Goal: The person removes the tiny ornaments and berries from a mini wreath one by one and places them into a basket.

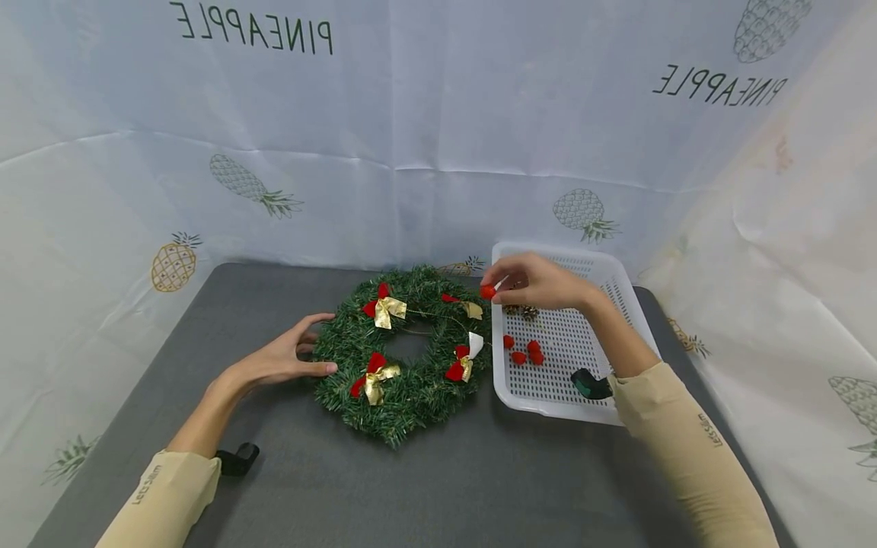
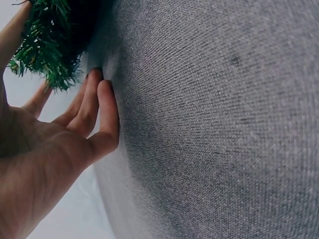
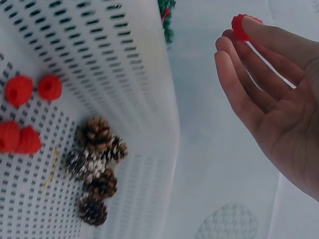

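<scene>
A green Christmas wreath (image 1: 404, 418) with red and gold bows lies on the grey table. At its left edge, my left hand (image 1: 284, 359) touches the greenery with thumb and index finger spread; in the left wrist view, other fingertips (image 2: 94, 74) rest on the table surface beside it. My right hand (image 1: 541, 281) pinches a small red ribbed ball (image 3: 240, 27) between thumb and fingers. It holds the ball above the basket's left rim, close to the wreath's right side. Several more red balls (image 1: 518, 358) lie in the white perforated basket (image 1: 502, 388).
Brown pinecones (image 3: 94, 134), some white-tipped, are gathered in a corner of the basket, near a thin gold string (image 3: 52, 169). A white curtain (image 1: 425, 91) printed with pineapples hangs behind the table (image 1: 384, 495). The basket stands close to the wreath's right side.
</scene>
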Demonstrator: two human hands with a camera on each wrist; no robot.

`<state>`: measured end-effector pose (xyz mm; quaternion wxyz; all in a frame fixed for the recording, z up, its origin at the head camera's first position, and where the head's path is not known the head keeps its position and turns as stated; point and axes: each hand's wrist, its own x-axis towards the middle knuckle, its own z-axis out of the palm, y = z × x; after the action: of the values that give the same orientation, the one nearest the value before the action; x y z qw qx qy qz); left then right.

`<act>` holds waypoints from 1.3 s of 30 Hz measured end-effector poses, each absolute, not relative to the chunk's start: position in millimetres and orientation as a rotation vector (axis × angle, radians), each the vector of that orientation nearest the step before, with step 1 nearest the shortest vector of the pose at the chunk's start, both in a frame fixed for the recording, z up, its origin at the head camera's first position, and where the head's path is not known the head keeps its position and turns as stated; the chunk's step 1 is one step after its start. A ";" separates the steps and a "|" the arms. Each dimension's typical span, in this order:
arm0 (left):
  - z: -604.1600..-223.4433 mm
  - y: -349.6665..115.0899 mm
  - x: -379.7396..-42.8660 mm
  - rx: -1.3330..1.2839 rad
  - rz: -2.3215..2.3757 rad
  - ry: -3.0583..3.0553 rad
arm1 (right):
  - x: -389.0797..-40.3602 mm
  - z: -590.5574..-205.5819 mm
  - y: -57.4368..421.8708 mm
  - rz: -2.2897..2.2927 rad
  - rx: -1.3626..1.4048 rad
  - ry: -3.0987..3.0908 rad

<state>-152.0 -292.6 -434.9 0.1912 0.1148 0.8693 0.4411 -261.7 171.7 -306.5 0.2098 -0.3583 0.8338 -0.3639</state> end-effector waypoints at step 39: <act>-432.1 -290.9 -151.4 0.319 1.233 2.444 | -280.5 -355.3 219.7 -0.384 -0.863 2.245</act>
<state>-151.4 -290.9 -432.1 0.1917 0.1135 0.8704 0.4391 -280.5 219.7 -355.3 0.3457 -0.3324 0.8650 -0.1478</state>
